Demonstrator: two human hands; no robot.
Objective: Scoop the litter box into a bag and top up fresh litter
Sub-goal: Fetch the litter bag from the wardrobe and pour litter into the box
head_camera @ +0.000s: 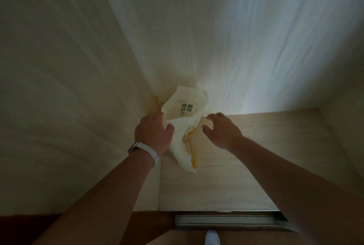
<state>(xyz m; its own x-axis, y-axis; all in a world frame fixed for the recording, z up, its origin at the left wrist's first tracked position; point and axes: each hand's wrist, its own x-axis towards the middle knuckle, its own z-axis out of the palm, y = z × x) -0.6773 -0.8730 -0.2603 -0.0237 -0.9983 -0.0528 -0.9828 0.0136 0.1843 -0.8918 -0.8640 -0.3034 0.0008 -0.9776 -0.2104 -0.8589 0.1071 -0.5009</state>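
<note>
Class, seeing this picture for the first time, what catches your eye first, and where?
A pale plastic bag with dark printed characters stands out at the centre, against dim curtains. The left hand, a white-strapped watch on its wrist, holds the bag's left edge; the right hand hovers open just right of it.

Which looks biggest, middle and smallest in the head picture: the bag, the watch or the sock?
1. bag
2. watch
3. sock
The picture's edge cuts off the sock, and it is farther away, so the last two are unsure.
</note>
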